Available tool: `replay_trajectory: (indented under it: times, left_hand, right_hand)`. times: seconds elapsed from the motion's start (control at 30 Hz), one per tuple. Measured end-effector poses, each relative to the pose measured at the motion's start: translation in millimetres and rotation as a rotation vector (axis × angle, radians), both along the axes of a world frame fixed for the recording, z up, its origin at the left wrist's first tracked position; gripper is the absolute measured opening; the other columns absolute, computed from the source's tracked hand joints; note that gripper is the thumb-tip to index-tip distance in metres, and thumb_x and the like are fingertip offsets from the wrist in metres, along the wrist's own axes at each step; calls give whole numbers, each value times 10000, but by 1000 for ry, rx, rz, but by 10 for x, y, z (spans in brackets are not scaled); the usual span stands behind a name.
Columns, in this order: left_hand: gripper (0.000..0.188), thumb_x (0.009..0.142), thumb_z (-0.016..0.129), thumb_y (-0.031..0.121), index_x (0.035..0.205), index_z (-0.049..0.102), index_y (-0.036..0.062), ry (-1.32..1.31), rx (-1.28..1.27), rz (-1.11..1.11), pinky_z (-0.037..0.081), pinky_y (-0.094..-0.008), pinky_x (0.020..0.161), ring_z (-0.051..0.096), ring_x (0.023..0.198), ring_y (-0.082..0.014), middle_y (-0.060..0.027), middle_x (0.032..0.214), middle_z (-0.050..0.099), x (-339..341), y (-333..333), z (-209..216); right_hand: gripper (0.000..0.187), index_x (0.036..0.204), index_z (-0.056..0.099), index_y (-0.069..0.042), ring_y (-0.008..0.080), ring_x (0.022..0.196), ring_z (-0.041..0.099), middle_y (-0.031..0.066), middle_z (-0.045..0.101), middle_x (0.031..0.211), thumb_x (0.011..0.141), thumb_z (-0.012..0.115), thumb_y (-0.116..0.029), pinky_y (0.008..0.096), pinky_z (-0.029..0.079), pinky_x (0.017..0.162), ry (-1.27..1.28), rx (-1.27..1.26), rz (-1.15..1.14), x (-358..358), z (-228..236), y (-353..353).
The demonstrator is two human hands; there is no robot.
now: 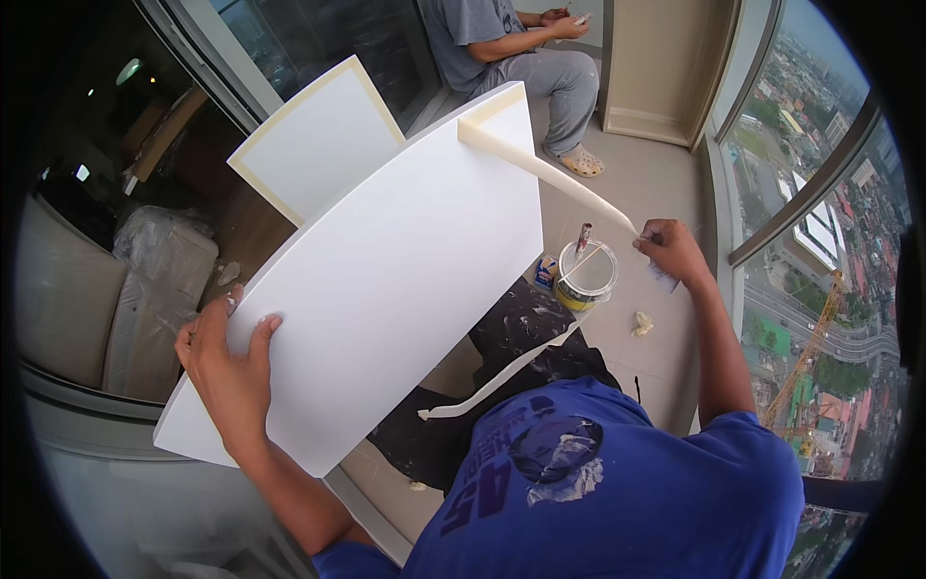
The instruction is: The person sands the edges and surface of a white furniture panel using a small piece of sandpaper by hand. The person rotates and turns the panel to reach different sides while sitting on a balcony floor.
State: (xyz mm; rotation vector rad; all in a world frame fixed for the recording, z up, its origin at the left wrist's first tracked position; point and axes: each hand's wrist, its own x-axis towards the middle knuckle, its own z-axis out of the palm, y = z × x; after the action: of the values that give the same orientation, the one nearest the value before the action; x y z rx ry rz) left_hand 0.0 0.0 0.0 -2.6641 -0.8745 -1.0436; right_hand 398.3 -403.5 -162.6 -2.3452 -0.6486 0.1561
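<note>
A large white panel point(405, 261) lies tilted across my lap. My left hand point(227, 372) grips its left edge, fingers over the rim and thumb on the white face. My right hand point(673, 251) is raised at the right, pinching a strip of cream masking tape point(569, 185). The strip is stretched between my fingers and the panel's far corner, where some tape point(497, 118) still lies along the short edge. Below my right palm shows a pale piece I cannot make out. Another loose tape length point(511, 370) droops over my dark, paint-spotted trousers; whether it joins the held strip I cannot tell.
A paint bucket point(588, 294) with a brush-like tool stands on the tiles beside a small blue box point(546, 271). Crumpled tape point(642, 323) lies nearby. A second taped white panel point(318, 140) leans behind. Another person point(511, 48) sits at the back; tall windows line the right.
</note>
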Motion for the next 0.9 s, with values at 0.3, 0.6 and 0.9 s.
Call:
replay_trajectory:
  times: [0.3,0.6,0.9]
  left_hand:
    - [431,810,885,170,1152,701,-17,-20,37,-14,385,-452,1134,636,1062,-330,-144,1148,768,-24,-60,11]
    - [426,804,885,172,1146,702,-4,-33,20,28,404,-466,1107,608,1087,-347,-137,1175,771,-135,-146,21]
    - [465,840,881,221,1216,697,20,-26,-17,60,450,-480,1082,557,1229,-332,-101,1266,758,-162,92,-52]
  right_hand:
    - [242,801,686,25,105,599,536,34,620,653,848,828,-165,320,450,576,145,-12,-76,48,-109,-728]
    - [253,809,717,-14,102,616,612,16,658,684,828,877,-209,297,469,561,524,-49,-76,-32,-769,-1421]
    - [357,1020,842,-104,174,716,704,68,781,828,776,867,-364,377,556,659,673,-593,83,-105,-1958,-2322]
